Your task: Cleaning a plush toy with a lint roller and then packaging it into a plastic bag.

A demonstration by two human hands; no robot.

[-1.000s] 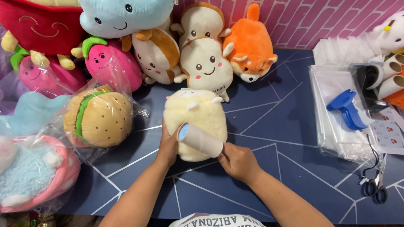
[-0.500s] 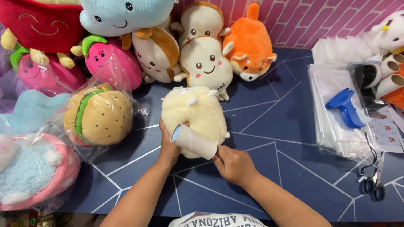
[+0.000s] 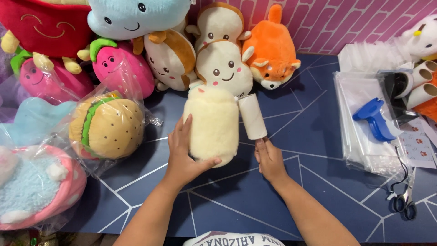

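Note:
A cream fluffy plush toy [image 3: 214,123] lies face down in the middle of the dark blue table [image 3: 309,150]. My left hand [image 3: 184,155] grips its lower left side, thumb under its bottom edge. My right hand [image 3: 269,158] holds the handle of a white lint roller [image 3: 252,116], which stands to the right of the plush, beside it and off its fur.
Several plush toys line the back: a toast plush [image 3: 224,66], an orange fox [image 3: 269,54], a bagged strawberry [image 3: 119,70]. A bagged burger plush [image 3: 109,126] lies at left. At right sit clear bags [image 3: 364,136], a blue tagging gun [image 3: 375,119], cardboard tubes [image 3: 421,82] and scissors [image 3: 405,200].
The lint roller has come off the plush and moved to its right side. The plush now lies more upright, turned under my left hand.

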